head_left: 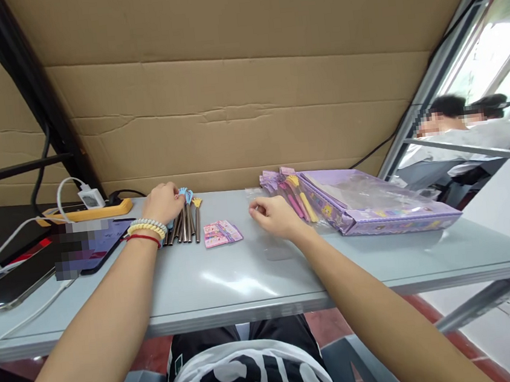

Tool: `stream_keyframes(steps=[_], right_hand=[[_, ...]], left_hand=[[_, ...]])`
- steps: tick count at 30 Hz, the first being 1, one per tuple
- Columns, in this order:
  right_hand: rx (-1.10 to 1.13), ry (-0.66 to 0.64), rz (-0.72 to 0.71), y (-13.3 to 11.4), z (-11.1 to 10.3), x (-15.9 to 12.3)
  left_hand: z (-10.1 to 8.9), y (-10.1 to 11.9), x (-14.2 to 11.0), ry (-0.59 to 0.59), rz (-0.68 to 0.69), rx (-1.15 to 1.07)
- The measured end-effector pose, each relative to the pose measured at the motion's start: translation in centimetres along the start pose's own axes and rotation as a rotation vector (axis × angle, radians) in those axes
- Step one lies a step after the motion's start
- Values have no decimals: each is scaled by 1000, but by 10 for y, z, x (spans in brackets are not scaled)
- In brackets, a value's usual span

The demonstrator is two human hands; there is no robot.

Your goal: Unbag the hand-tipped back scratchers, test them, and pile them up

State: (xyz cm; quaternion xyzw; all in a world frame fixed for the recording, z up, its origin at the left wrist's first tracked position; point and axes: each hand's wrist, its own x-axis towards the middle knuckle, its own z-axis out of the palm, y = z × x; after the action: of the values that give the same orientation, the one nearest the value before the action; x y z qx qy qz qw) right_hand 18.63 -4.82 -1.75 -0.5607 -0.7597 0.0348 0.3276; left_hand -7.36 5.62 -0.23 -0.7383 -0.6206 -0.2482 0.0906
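Note:
My left hand (164, 203), with a pale beaded bracelet and a red cord at its wrist, is closed at the tops of a bundle of slim metallic sticks (189, 225). Some of these have blue tops, and one at the right has a yellow top (197, 202). Small pink printed cards (222, 233) lie between my hands. Curled in a pinch, my right hand (276, 216) is at a clear plastic bag (277, 250), whose edges are hard to see. Just beyond it are packed sticks with pink and yellow handles (302, 201).
A purple box (395, 223) with clear film on top stands at the right. Phones (101, 246), white cables and a yellow power strip (122, 207) occupy the left. Cardboard (234, 84) walls off the back. Two people sit beyond the metal frame at right.

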Motion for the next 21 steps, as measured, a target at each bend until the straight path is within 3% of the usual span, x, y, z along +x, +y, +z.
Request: stream_keyframes(steps=[5,9,14,21], right_hand=[[-58,127,-23,5,-3,8],[-250,51,-39,14,-21,29],[-622,-164,86,29,-24,44],[-653,-230,48,19,3,23]], left_hand=[[-9,41,-16,2,349,-137],[-15,71,-23,-188,593,-82],[-6,77,-27,-318,669,15],[5,69,-47,-478,642,-133]])
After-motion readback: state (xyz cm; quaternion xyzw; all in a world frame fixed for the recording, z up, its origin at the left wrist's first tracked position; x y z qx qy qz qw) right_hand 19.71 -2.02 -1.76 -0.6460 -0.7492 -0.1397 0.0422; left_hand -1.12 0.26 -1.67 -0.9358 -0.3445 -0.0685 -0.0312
